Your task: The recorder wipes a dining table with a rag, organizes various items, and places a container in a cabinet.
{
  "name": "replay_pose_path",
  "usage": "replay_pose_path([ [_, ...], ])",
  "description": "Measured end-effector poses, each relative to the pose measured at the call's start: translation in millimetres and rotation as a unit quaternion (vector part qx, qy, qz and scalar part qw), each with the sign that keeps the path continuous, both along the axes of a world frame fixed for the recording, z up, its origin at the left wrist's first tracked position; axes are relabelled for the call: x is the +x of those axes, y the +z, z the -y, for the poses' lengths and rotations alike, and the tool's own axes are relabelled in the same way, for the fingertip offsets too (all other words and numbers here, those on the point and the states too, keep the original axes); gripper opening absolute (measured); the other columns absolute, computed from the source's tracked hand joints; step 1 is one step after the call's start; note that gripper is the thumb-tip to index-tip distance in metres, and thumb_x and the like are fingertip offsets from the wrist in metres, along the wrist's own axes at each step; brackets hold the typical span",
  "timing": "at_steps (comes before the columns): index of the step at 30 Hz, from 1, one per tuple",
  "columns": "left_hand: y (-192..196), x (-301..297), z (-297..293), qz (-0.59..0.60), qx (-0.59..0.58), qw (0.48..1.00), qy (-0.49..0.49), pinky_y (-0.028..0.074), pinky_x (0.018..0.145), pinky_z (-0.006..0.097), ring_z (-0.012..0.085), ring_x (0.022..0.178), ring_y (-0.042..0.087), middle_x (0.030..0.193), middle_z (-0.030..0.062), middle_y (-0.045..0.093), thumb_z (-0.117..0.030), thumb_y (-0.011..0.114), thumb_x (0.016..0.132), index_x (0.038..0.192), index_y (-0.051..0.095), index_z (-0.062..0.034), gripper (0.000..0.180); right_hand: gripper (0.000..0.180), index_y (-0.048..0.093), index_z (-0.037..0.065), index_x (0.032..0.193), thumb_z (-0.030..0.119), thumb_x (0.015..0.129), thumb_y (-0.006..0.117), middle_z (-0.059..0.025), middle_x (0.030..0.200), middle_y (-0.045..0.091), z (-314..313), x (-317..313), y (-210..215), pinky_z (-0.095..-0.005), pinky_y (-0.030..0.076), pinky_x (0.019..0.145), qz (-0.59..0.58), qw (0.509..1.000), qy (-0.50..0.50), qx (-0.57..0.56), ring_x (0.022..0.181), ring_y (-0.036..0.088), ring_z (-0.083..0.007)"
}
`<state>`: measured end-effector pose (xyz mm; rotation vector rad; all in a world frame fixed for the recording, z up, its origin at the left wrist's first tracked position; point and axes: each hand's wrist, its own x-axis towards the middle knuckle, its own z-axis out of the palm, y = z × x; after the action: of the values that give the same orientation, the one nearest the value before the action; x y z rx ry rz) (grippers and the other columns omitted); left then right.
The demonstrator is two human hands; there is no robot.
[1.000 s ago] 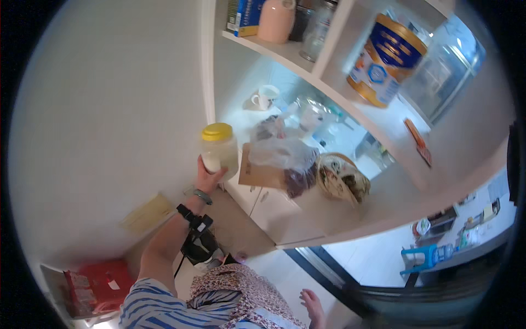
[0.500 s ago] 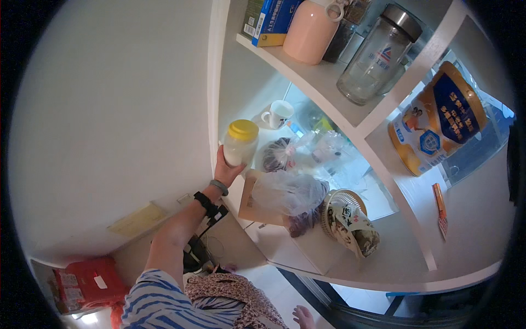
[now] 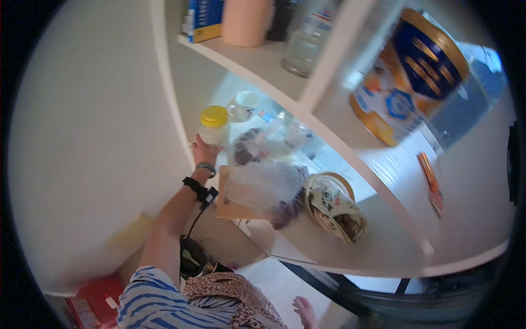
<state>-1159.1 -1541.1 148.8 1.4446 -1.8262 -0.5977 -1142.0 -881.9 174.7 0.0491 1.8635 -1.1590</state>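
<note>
A clear jar with a yellow lid (image 3: 214,122) stands at the left end of the lower shelf, against the side panel. Around its lower part are the fingers of my left hand (image 3: 206,151), with the thumb on the left side; they hide the jar's base. Just behind the jar is a white mug (image 3: 246,101). My right hand (image 3: 304,311) hangs low at the bottom edge, fingers apart and holding nothing. Closer to me on the shelf lie a clear plastic bag (image 3: 263,186) and a brown cardboard piece (image 3: 229,192) partly under it.
A round basket (image 3: 313,205) holds a patterned packet (image 3: 337,211) to the right. Tied bags (image 3: 247,147) lie farther back. On upper shelves stand a pink flask (image 3: 245,22), a glass bottle (image 3: 303,49) and a large gold-and-blue tin (image 3: 411,77). An orange-handled tool (image 3: 430,181) lies at right.
The view has shifted, so the shelves sit farther left and higher. The jar is slightly closer to the mug, and my left hand sits lower around it.
</note>
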Motion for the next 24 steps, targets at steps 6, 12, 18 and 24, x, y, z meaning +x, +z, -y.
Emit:
replay_pose_path([
  [6, 16, 38, -17, -0.240, -0.002, 0.969, -0.064, 0.047, 0.078, 0.031, 0.0205, 0.094, 0.048, 0.113, 0.0135, 0.041, -0.019, 0.075, 0.072, 0.138, 0.018, -0.0030, 0.089, 0.040, 0.048, 0.003, 0.120, 0.027, 0.088, 0.055, -0.0104, 0.112, 0.055, -45, 26, -35, -0.0342, 0.045, 0.082, 0.024, 0.996, -0.091, 0.004, 0.101, 0.054, -0.0210],
  [12, 14, 94, -109, -0.384, 0.005, 0.923, -0.019, 0.044, 0.071, 0.029, 0.0159, 0.081, 0.044, 0.102, 0.0094, 0.041, -0.012, 0.064, 0.079, 0.125, 0.032, -0.0014, 0.057, 0.046, 0.047, 0.003, 0.123, 0.031, 0.088, 0.055, -0.0098, 0.114, 0.054, -110, 94, -23, -0.0334, 0.044, 0.083, 0.021, 0.983, -0.173, -0.052, 0.103, 0.053, -0.0208],
  [18, -69, 147, -216, -0.197, 0.088, 0.975, -0.062, 0.043, 0.063, 0.031, 0.0158, 0.066, 0.046, 0.075, 0.0059, 0.048, -0.017, 0.061, 0.081, 0.102, 0.046, 0.0001, 0.030, 0.053, 0.044, 0.006, 0.128, 0.037, 0.087, 0.056, -0.0110, 0.123, 0.050, -190, 167, -42, -0.0344, 0.043, 0.088, 0.044, 0.969, -0.235, -0.058, 0.110, 0.050, -0.0225],
  [24, -141, 117, -406, 0.110, 0.521, 0.703, -0.471, 0.044, 0.051, 0.029, 0.0150, 0.056, 0.052, 0.067, 0.0033, 0.056, -0.024, 0.052, 0.086, 0.075, 0.054, -0.0110, 0.018, 0.035, 0.054, 0.006, 0.112, 0.032, 0.088, 0.055, -0.0035, 0.099, 0.059, -300, 250, -104, -0.0296, 0.045, 0.077, 0.003, 0.940, -0.342, 0.001, 0.092, 0.055, -0.0137],
])
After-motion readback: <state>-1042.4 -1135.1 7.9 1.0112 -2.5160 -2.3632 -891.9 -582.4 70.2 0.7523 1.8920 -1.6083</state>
